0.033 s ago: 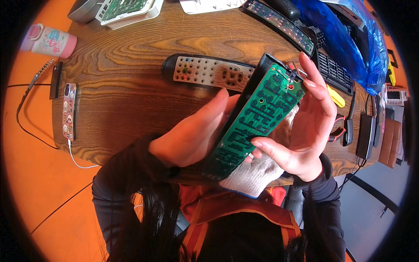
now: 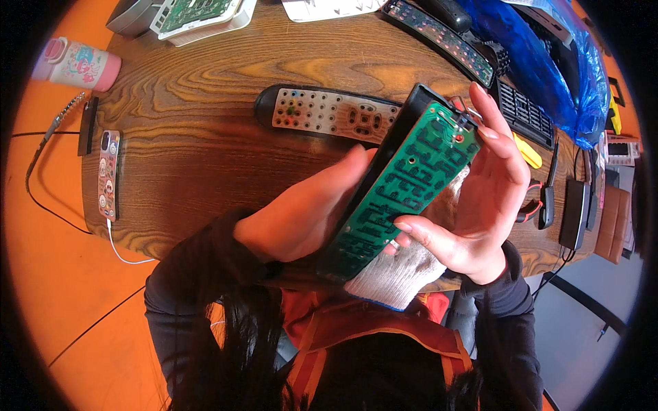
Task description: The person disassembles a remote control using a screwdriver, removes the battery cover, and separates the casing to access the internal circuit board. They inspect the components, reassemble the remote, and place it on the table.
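Note:
Both hands hold a green circuit board (image 2: 404,178) seated in a long black remote control shell (image 2: 406,118), tilted over the near side of the table. My left hand (image 2: 319,202) supports the shell's left side, its fingers partly hidden behind it. My right hand (image 2: 483,205) presses its thumb on the board's right edge, while its upper fingers curl beside the top end, near bare wires and a small red part. Beneath lies a white knit glove (image 2: 404,277). Beyond the held shell, a black remote control cover with a pale rubber keypad (image 2: 329,111) rests on the table.
At the far right sit another opened remote control (image 2: 442,41), a blue plastic bag (image 2: 582,75) and a black button panel (image 2: 524,113). Pliers (image 2: 545,198) lie at right. A phone (image 2: 108,175) on a white cable and a pink cup (image 2: 86,65) are at left.
The board tilts very slightly, so light falls on it differently, and my left thumb has shifted a little. The rest is unchanged.

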